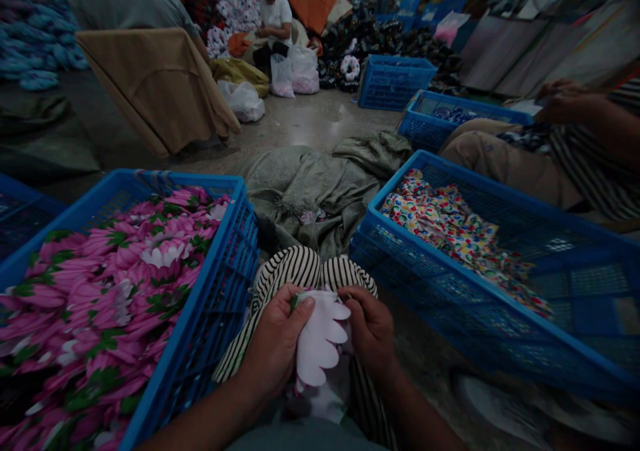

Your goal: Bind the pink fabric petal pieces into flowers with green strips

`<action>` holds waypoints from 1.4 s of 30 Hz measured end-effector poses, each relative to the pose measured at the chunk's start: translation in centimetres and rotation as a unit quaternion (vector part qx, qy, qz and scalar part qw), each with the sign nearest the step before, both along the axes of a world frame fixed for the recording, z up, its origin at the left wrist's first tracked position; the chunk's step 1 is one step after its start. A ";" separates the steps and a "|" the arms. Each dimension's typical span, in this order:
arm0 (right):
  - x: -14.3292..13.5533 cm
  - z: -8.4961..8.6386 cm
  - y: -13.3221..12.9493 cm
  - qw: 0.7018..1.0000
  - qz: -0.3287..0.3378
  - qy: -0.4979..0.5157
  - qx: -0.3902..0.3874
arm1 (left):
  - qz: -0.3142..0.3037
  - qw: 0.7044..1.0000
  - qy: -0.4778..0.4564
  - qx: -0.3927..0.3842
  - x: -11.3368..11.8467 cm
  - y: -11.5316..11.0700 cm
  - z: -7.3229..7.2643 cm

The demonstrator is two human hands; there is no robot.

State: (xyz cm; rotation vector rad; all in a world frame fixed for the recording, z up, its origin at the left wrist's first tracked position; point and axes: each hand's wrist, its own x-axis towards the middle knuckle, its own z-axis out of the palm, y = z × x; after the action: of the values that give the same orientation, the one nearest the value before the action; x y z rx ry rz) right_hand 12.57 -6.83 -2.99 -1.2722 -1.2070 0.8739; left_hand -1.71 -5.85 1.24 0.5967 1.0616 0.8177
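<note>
A white fabric piece with a scalloped edge (320, 344) hangs between my hands above my striped lap. My left hand (280, 331) pinches its upper left part between thumb and fingers, where a bit of green shows. At the upper right corner of the piece, my right hand (367, 324) has its fingers closed together; whatever they hold is too small to make out. To the left, a blue crate (200, 311) is heaped with pink and green petal-shaped fabric pieces (100, 271).
On the right, a blue crate (370, 221) holds colourful dotted fabric (440, 218). Grey-green sacking (315, 184) lies ahead on the floor. A person's hands and striped clothing show at right. Further back are a cloth-draped chair (155, 84), more crates, bags and another seated person.
</note>
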 end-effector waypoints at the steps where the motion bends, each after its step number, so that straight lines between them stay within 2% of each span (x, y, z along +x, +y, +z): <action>1: 0.1 0.0 0.1 0.997 -0.029 0.064 -0.027 | -0.003 1.000 0.022 0.015 -0.1 0.1 0.0; 3: 0.2 0.3 0.4 0.980 -0.041 0.184 -0.070 | -0.011 0.995 0.076 0.056 -0.4 0.2 0.0; 5: 0.4 0.7 0.7 0.966 0.019 0.240 -0.097 | -0.028 0.983 0.139 0.116 -0.6 0.4 0.1; 7: 0.5 1.3 1.0 0.961 0.098 0.228 -0.121 | -0.058 0.957 0.206 0.196 -0.8 0.6 0.3; 9: 0.6 1.9 1.2 0.959 0.173 0.180 -0.137 | -0.096 0.919 0.263 0.279 -1.0 0.8 0.5; 12: 0.5 2.6 1.3 0.956 0.247 0.086 -0.133 | -0.145 0.881 0.303 0.335 -1.4 1.2 0.8; 15: 0.4 2.6 1.2 0.967 0.229 0.043 -0.105 | -0.156 0.883 0.313 0.312 -1.8 1.6 1.1; 18: 0.3 1.7 0.9 0.975 0.179 0.077 -0.104 | -0.134 0.915 0.281 0.257 -2.1 1.8 1.2; 22: 0.2 1.0 0.6 0.967 0.180 0.125 -0.126 | -0.115 0.950 0.226 0.180 -2.0 1.8 1.2; 25: 0.1 1.7 0.7 0.978 0.180 0.082 -0.074 | -0.139 0.952 0.219 0.163 -1.7 1.6 1.1; 29: -0.1 2.7 1.2 0.985 0.172 -0.024 0.015 | -0.172 0.933 0.241 0.203 -1.5 1.5 1.2; 32: 0.3 2.2 1.5 0.990 0.139 0.009 -0.001 | -0.182 0.933 0.247 0.190 -1.8 1.6 1.2; 34: 1.0 1.4 1.7 0.996 0.084 0.028 -0.031 | -0.183 0.940 0.237 0.166 -2.1 1.7 1.2; 36: 2.0 0.7 1.8 0.998 0.027 0.014 -0.054 | -0.179 0.945 0.229 0.147 -2.4 1.8 1.2; 38: 2.9 0.7 1.7 0.998 0.001 -0.023 -0.062 | -0.179 0.949 0.223 0.134 -2.5 2.0 1.3; 40: 3.5 1.3 1.4 0.995 0.043 -0.064 -0.061 | -0.186 0.948 0.223 0.131 -2.4 2.1 1.4; 42: 3.7 2.4 1.0 0.982 0.141 -0.112 -0.055 | -0.194 0.935 0.252 0.160 -2.3 2.2 1.5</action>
State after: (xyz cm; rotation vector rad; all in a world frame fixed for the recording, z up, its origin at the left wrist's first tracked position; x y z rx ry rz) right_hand 16.32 -5.82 -0.59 -1.3357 -1.5632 1.0329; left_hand -4.00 -3.70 2.74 1.3005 1.2228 0.4953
